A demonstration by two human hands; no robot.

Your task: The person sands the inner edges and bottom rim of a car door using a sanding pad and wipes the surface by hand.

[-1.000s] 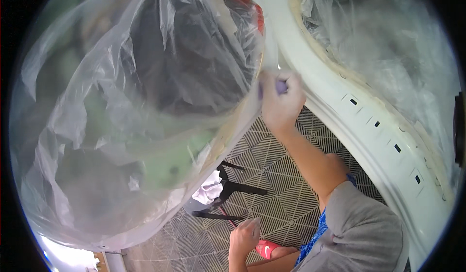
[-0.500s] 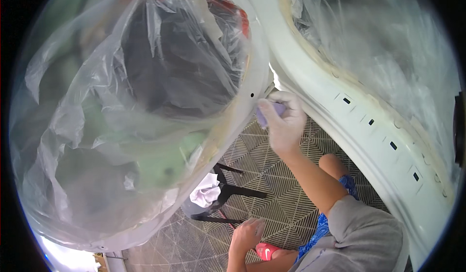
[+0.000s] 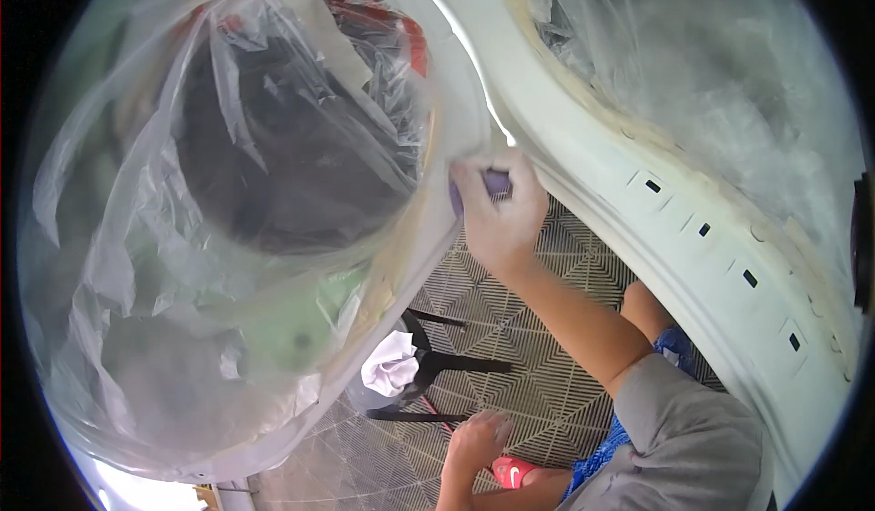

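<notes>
My right hand [image 3: 506, 210], dusted pale, is closed on a purple pad [image 3: 494, 185]. It presses the pad to the inner edge of a white panel [image 3: 444, 237] that is covered with clear plastic sheeting [image 3: 228, 315] and masking tape. Lower down, my left hand [image 3: 478, 438] hangs over the floor with curled, dusty fingers; I cannot make out whether it holds anything.
A white body frame [image 3: 629, 160] with slots curves down the right, beside more taped plastic [image 3: 711, 64]. A dark stool [image 3: 369, 397] bearing a crumpled pale cloth [image 3: 392, 365] stands on the grated floor [image 3: 547, 347] below. My red footwear [image 3: 510, 470] shows underneath.
My right hand dipped away from the panel edge, uncovering a small hole, then moved up and left onto it with the pad. The plastic-covered panel appears further left in view.
</notes>
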